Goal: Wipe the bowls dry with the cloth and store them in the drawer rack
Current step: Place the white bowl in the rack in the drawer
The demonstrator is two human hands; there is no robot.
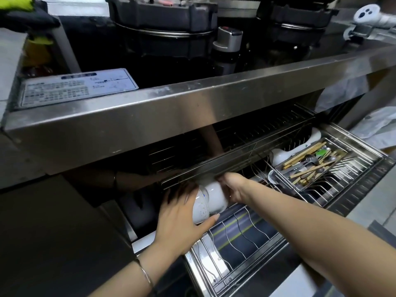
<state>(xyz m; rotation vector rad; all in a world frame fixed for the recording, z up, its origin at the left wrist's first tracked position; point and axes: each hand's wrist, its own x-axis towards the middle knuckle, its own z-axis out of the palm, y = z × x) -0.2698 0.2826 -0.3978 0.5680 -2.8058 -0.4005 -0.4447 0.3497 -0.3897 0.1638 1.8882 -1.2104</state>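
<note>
Just below the steel worktop, the head view shows both grips clamped on the white bowls. The left grip curls round the rim end with its thumb underneath, and the right grip wraps the foot end. The bowls lie on their side, rims facing left, held just above the left end of the pulled-out drawer rack. Farther right sits a cutlery tray of chopsticks and spoons. A bangle circles the left wrist.
</note>
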